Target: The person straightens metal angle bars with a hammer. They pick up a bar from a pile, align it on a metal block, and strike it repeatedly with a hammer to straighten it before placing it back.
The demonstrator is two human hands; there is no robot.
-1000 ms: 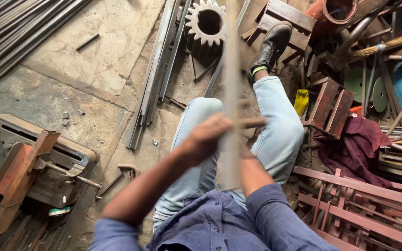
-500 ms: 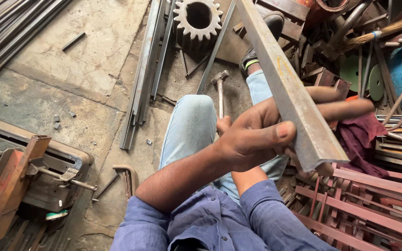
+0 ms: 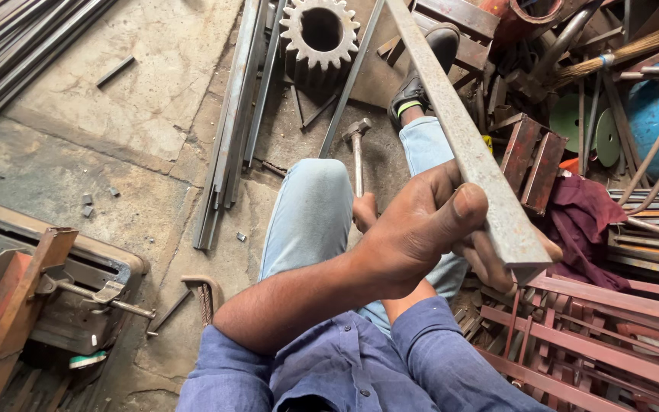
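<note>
The left hand (image 3: 429,229) grips a long steel angle bar (image 3: 463,137) near its close end, thumb pressed flat on the top face and fingers curled underneath, their tips showing just below the bar's cut end. The bar is grey and dull, with rust specks and scuffs along its flat face. It is straight, with a plain square cut at the near end, and it runs from the hand up toward 11 o'clock, out of view at the top edge. It hangs in the air over the person's knees, tilted, touching nothing but the hand.

The right hand (image 3: 365,212) is mostly hidden behind the left wrist. It sits at the handle of a hammer (image 3: 356,156) whose head points toward 12 o'clock, but I cannot tell how its fingers lie.

At 12 o'clock on the floor lies a big toothed gear (image 3: 319,32). A bundle of flat steel strips (image 3: 230,130) lies at 10 o'clock from the hand. A rusty vise (image 3: 32,297) stands at 8 o'clock. Red painted frames (image 3: 612,320) lie at 4 o'clock.
</note>
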